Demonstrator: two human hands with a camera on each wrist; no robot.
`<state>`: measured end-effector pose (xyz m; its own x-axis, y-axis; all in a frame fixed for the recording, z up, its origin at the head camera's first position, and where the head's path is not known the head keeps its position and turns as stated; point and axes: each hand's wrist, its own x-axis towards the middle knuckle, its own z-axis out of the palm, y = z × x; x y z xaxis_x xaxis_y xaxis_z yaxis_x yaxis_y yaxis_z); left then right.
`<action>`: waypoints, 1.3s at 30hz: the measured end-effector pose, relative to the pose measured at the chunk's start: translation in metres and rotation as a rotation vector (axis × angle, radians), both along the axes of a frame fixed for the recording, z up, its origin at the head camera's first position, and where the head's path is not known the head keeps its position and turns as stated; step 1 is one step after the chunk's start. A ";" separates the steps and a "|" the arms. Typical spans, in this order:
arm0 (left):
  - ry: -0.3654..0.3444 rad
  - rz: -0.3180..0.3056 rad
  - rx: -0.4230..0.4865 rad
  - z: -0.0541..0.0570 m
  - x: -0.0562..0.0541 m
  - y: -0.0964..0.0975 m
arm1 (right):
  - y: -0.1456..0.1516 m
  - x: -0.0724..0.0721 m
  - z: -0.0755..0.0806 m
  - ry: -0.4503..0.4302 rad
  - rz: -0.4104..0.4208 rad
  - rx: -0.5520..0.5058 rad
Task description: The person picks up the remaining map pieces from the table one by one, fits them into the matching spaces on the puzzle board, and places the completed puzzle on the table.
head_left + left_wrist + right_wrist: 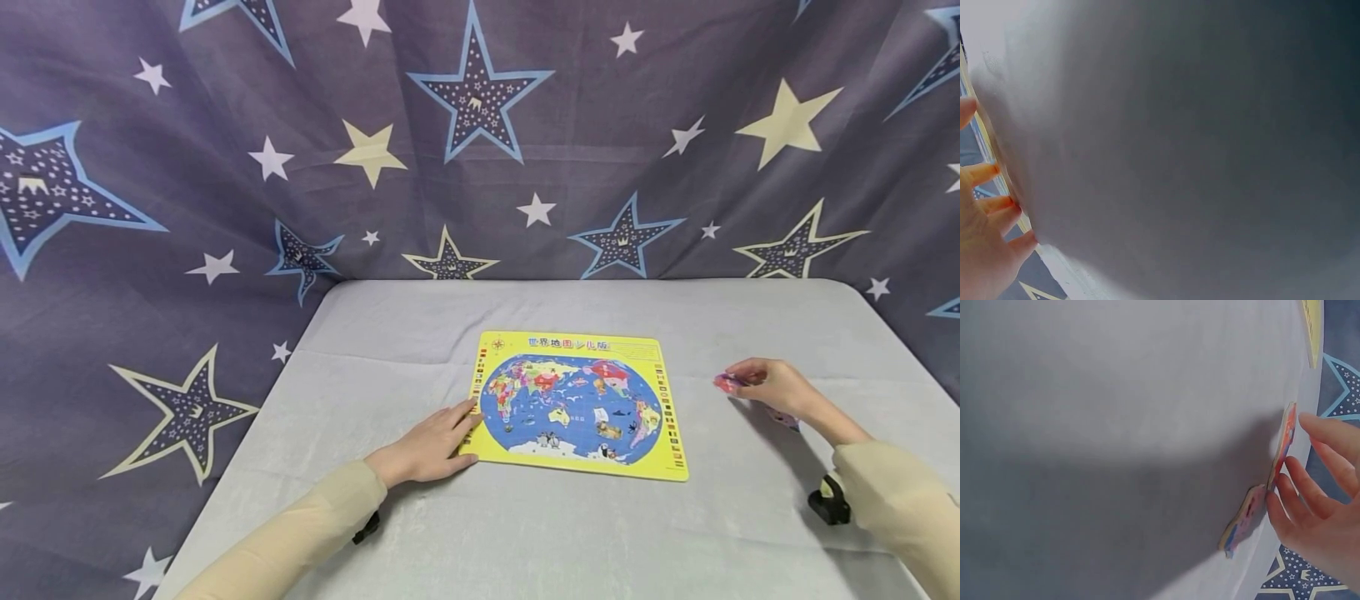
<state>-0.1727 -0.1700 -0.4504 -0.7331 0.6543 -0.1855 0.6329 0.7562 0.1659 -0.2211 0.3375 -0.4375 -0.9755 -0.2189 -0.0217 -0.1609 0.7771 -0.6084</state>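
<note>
A yellow-bordered world map puzzle board (573, 469) lies flat on the grey cloth. My left hand (423, 446) rests at its left edge, fingers straight and spread, the fingertips over the border. To the right of the board, my right hand (772, 387) holds a small flat red puzzle piece (725, 382) between thumb and fingers, low over the cloth. A second flat piece, pinkish with a blue end (1244, 519), lies close beside it, partly under the right hand in the head view. Both pieces show thin pale edges in the right wrist view.
The table (570, 542) is covered with light grey cloth, slightly wrinkled at the back left. Behind it hangs a dark curtain (525, 108) printed with stars. A black wrist device (828, 502) sits under the right sleeve, and another (366, 528) under the left.
</note>
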 end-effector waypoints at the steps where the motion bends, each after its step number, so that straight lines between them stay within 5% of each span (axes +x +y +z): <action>1: 0.000 0.001 -0.001 0.000 0.000 0.000 | 0.000 0.000 0.000 -0.004 0.001 0.000; 21: 0.008 -0.005 -0.004 -0.001 -0.002 -0.001 | 0.005 -0.008 -0.008 -0.050 0.011 0.019; 31: 0.004 -0.003 -0.008 -0.001 -0.001 0.000 | 0.007 -0.007 -0.011 -0.076 -0.008 -0.093; 39: 0.001 0.000 -0.006 -0.001 -0.001 0.000 | 0.007 -0.005 -0.011 -0.016 0.007 -0.139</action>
<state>-0.1735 -0.1699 -0.4519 -0.7332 0.6533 -0.1888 0.6332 0.7571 0.1607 -0.2258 0.3445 -0.4489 -0.9737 -0.2277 -0.0060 -0.1557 0.6842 -0.7125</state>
